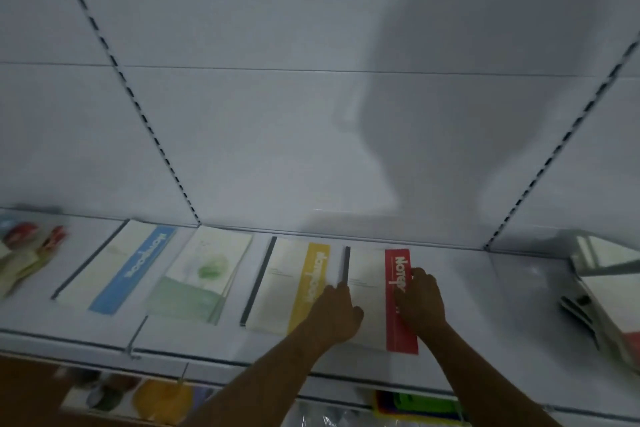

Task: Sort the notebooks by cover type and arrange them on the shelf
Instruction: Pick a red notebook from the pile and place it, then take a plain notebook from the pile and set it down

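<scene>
Four notebooks lie flat in a row on the white shelf (pixel 467 305): the blue-striped notebook (pixel 117 270) at the left, then the green-patterned notebook (pixel 204 274), the yellow-striped notebook (pixel 287 284) and the red-striped notebook (pixel 374 295) (its stripe partly covered), the last two touching edge to edge

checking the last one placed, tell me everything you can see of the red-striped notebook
The red-striped notebook lies flat on the white shelf, rightmost in the row, beside the yellow-striped notebook. Its cover looks like cream paper, with a red vertical band bearing white lettering along the right and a dark spine strip at the left edge. The left hand rests on its left side, the right hand on the red band. The image is blurred.
</scene>
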A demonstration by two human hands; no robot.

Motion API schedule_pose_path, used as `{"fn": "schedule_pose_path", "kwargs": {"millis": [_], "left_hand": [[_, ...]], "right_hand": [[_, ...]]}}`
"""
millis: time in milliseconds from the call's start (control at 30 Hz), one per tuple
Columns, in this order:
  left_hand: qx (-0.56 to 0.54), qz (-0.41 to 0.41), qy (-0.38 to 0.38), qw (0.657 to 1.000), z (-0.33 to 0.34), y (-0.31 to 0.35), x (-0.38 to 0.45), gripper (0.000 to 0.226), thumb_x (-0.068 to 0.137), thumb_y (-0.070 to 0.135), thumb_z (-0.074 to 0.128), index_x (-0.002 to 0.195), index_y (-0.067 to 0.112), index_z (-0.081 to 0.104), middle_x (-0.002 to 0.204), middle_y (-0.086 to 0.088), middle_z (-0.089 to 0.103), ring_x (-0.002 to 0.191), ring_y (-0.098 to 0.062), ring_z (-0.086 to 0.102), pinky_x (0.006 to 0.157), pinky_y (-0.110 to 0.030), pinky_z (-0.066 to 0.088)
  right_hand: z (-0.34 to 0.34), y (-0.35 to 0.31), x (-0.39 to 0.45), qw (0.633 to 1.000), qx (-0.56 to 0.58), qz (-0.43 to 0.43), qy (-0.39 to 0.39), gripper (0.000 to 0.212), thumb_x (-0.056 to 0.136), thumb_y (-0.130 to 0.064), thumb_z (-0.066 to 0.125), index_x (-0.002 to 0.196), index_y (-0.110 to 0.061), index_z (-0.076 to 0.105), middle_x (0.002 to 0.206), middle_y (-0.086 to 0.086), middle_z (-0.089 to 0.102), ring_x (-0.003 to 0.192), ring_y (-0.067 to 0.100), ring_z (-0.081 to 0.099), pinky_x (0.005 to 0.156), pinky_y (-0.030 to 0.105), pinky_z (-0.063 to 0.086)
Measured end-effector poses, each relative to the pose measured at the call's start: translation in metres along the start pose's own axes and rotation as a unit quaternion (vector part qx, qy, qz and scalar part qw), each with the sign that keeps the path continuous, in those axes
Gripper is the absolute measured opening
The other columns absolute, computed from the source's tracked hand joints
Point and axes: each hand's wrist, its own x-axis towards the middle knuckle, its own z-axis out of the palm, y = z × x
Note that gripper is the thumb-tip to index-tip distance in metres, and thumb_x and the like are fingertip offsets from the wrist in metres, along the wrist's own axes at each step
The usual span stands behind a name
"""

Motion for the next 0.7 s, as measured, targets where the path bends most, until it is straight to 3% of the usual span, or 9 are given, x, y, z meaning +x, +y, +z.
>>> {"fn": "schedule_pose_path", "kwargs": {"millis": [133, 300, 400, 467, 567, 700], "left_hand": [[0.006, -0.002, 0.030, 1.000, 0.003, 0.003, -0.003, 0.053, 0.098, 0.031, 0.042, 0.142, 0.004, 0.032, 0.135, -0.019, 0.042, 0.123, -0.030, 0.045, 0.098, -0.033, 0.040], [-0.036, 0.017, 0.089, 0.995, -0.017, -0.015, -0.020, 0.035, 0.097, 0.028, 0.046, 0.123, 0.004, 0.051, 0.125, -0.015, 0.047, 0.113, -0.028, 0.050, 0.093, -0.031, 0.042], [-0.061, 0.022, 0.149, 0.987, -0.057, -0.044, -0.040, 0.032, 0.091, 0.034, 0.049, 0.110, 0.010, 0.059, 0.117, -0.013, 0.053, 0.110, -0.027, 0.053, 0.091, -0.032, 0.045], [-0.071, 0.009, 0.199, 0.977, -0.092, -0.074, -0.061, 0.029, 0.089, 0.033, 0.050, 0.104, 0.012, 0.062, 0.113, -0.011, 0.057, 0.105, -0.025, 0.057, 0.087, -0.032, 0.048], [-0.086, -0.027, 0.281, 0.955, -0.147, -0.133, -0.103, 0.022, 0.091, 0.025, 0.053, 0.101, 0.009, 0.063, 0.109, -0.012, 0.061, 0.101, -0.023, 0.059, 0.085, -0.032, 0.049], [-0.083, -0.110, 0.369, 0.919, -0.211, -0.228, -0.185, 0.021, 0.092, 0.027, 0.050, 0.095, 0.010, 0.062, 0.105, -0.011, 0.063, 0.099, -0.025, 0.059, 0.083, -0.034, 0.050]], "right_hand": [[-0.002, -0.008, -0.004, 0.998, -0.050, 0.012, -0.024, 0.030, 0.089, -0.023, 0.058, 0.109, -0.002, 0.050, 0.109, 0.015, 0.052, 0.087, 0.024, 0.056, 0.077, 0.037, 0.051], [-0.006, -0.041, -0.014, 0.996, -0.090, 0.022, 0.013, 0.045, 0.087, -0.023, 0.061, 0.122, -0.002, 0.042, 0.115, 0.018, 0.046, 0.104, 0.035, 0.053, 0.086, 0.047, 0.047], [0.010, -0.086, -0.018, 0.996, -0.043, -0.072, -0.014, 0.047, 0.086, -0.016, 0.060, 0.127, 0.002, 0.044, 0.118, 0.022, 0.054, 0.115, 0.036, 0.052, 0.096, 0.041, 0.040], [0.031, -0.133, -0.029, 0.989, -0.022, -0.141, -0.032, 0.040, 0.086, -0.014, 0.061, 0.120, 0.004, 0.052, 0.109, 0.024, 0.062, 0.112, 0.035, 0.056, 0.095, 0.037, 0.040], [0.069, -0.219, -0.069, 0.970, -0.001, -0.232, -0.076, 0.026, 0.088, -0.015, 0.060, 0.109, -0.001, 0.060, 0.102, 0.019, 0.066, 0.103, 0.032, 0.061, 0.087, 0.031, 0.042], [0.133, -0.331, -0.150, 0.929, 0.006, -0.335, -0.157, 0.022, 0.094, -0.023, 0.052, 0.108, -0.007, 0.061, 0.103, 0.007, 0.066, 0.099, 0.024, 0.061, 0.075, 0.022, 0.037]]}}
